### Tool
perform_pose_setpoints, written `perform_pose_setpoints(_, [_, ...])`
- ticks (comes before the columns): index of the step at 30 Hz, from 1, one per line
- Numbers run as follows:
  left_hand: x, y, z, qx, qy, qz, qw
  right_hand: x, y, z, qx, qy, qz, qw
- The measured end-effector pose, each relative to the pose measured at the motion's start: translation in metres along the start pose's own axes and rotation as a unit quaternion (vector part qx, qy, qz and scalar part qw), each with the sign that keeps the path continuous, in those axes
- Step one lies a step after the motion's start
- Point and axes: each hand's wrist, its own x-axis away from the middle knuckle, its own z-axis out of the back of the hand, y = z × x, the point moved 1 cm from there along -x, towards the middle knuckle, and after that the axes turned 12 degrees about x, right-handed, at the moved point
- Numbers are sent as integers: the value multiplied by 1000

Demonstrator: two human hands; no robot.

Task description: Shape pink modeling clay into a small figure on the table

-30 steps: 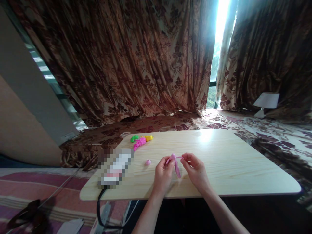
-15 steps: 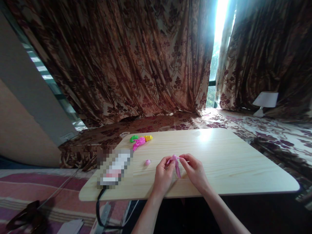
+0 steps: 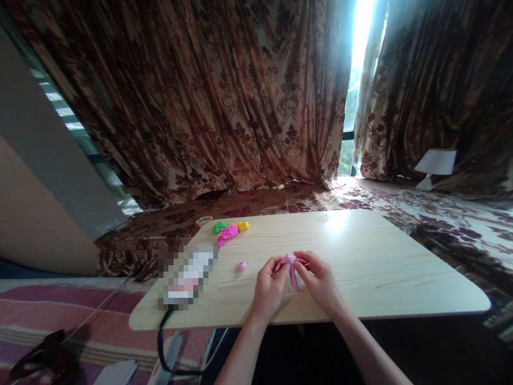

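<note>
Between both hands, just above the table, is a soft pink piece that looks like modelling clay [image 3: 294, 279], with a rounded top, thin side strips and a longer strip hanging down. The fingers and thumb of my left hand [image 3: 271, 283] pinch its left side. At the upper right, my right hand [image 3: 318, 280] pinches a thin side strip between thumb and fingers. A small pale pink ball [image 3: 242, 266] lies on the table left of my left hand, touched by neither hand.
On the pale wooden table [image 3: 385, 267], green [image 3: 219, 228], magenta [image 3: 228, 234] and yellow [image 3: 243, 226] lumps lie together at the back left. A blurred-out flat object [image 3: 190, 275] with a black strap is at the left edge. A white lamp [image 3: 435, 163] stands far right.
My right fingers have moved in slightly along the thin strip, closer to the piece's rounded top, and less of the strip sticks out past them. My left hand keeps its grip.
</note>
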Motion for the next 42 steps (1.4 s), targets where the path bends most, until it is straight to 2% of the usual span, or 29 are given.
perform_pose_setpoints(15, [2, 4, -3, 17, -11, 7, 1000, 0, -12, 6, 15, -4, 11, 1000])
perform_pose_setpoints(36, [2, 2, -5, 4, -31, 11, 999, 1, -4, 3, 66, 36, 32, 997])
perform_pose_setpoints(42, [2, 0, -3, 6, -27, 12, 1000, 1, -8, 3, 62, 17, 38, 997])
